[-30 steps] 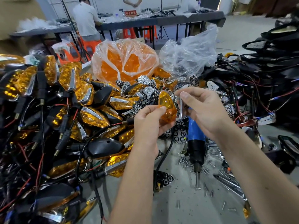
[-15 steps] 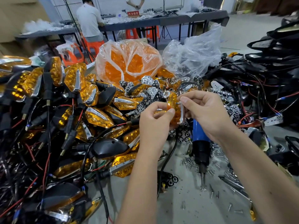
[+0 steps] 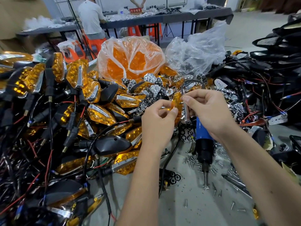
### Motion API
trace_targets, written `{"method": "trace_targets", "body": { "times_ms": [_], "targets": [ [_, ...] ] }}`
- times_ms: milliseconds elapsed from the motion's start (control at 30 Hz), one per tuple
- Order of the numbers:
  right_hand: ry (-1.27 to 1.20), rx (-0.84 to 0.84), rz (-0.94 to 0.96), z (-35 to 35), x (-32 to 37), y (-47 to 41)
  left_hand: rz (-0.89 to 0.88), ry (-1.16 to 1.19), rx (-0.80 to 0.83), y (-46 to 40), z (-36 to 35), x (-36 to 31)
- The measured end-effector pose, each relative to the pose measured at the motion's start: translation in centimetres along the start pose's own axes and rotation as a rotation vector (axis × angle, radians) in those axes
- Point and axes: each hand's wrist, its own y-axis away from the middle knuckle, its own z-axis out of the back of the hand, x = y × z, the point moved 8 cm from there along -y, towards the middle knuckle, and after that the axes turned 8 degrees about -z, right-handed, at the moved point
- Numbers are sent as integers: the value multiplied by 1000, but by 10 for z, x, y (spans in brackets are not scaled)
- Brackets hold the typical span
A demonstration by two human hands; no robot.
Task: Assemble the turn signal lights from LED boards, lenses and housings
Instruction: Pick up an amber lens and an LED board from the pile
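Gripping: I am watching the left hand [image 3: 158,119] pinching an amber lens [image 3: 176,104] between thumb and curled fingers, holding it up on edge above the bench.
Right hand: the right hand [image 3: 210,111] is pinching a chrome trim strip [image 3: 185,113] against the lens's right side, fingers curled round it; strip and lens are touching.
Below the hands: a blue electric screwdriver [image 3: 202,137] is lying on the grey work surface [image 3: 187,214], bit pointing toward me, with loose screws [image 3: 216,160] scattered around it.
Behind the hands: chrome reflector pieces [image 3: 154,88] and black honeycomb inserts [image 3: 148,101] are piling up in front of a clear bag of orange lenses [image 3: 130,59]; a second clear bag [image 3: 197,53] is slumping just beside it on the right.
Left: finished turn signals [image 3: 97,115] with amber lenses, black housings and red and black wires are heaping up across the bench.
Right: black housings [image 3: 280,46] are stacking at the far edge, wired parts tangling beneath them.
Background: a person in a white shirt [image 3: 91,18] is sitting at a long table [image 3: 162,17].
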Motion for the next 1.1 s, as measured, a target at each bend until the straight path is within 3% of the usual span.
{"method": "trace_targets", "body": {
  "times_ms": [300, 500, 600, 800, 933, 1100],
  "targets": [
    [-10, -58, -30, 2, -2, 0, 66, 98, 13, 1, -1, 1],
    [-41, 133, -121, -5, -4, 1, 81, 173, 24, 0, -1, 0],
    [-109, 128, -135, -5, -3, 1, 61, 189, 34, 2, -3, -2],
    [-229, 174, -194, -4, -4, 4, 115, 280, -97, 4, 7, 5],
    [-288, 221, -214, -4, -1, 7, 75, 351, -46, 4, 6, -1],
    [-324, 323, -238, -10, 1, 11, -64, 252, -34, 0, 9, -9]
  ]
}}
